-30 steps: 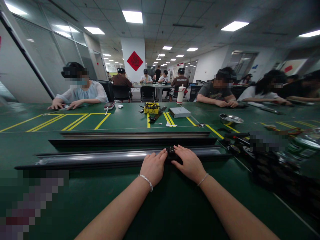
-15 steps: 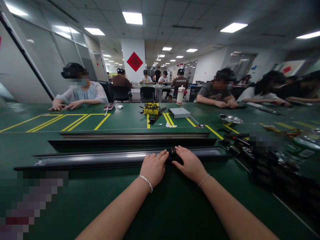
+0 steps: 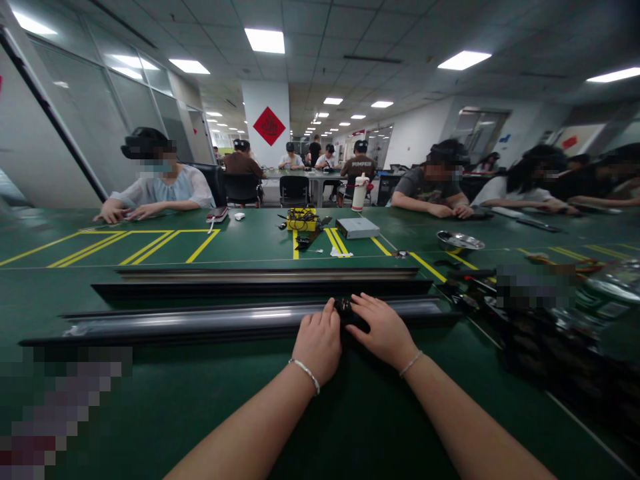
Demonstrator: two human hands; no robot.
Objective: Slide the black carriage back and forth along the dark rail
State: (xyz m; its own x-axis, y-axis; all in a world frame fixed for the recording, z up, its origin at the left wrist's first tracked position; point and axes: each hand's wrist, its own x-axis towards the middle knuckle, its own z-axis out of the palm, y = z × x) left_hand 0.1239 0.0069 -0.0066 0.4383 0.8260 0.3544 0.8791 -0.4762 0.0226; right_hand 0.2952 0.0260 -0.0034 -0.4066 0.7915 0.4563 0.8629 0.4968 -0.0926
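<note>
A small black part [image 3: 343,306], its kind too dark to make out, sits on the near long black profile with a shiny strip [image 3: 200,321]. My right hand [image 3: 383,331] grips this part from the right, thumb in front and fingers over its far side. From the left, my left hand [image 3: 317,340] is closed against the part, with its index finger along the edge and the other fingers curled. Its thumb is hidden. Beyond both hands lies a second long black profile [image 3: 260,288], parallel to the near one.
Farther back on the green table [image 3: 240,393] are a yellow box with black cables [image 3: 301,219], a grey box [image 3: 357,229] and a metal bowl [image 3: 460,241]. Dark gear [image 3: 540,340] and a plastic bottle [image 3: 607,300] crowd the right side. Other people sit across the table.
My left hand has shifted slightly right and its fingers have drawn in more. My right hand stays at the black part, nearly unmoved.
</note>
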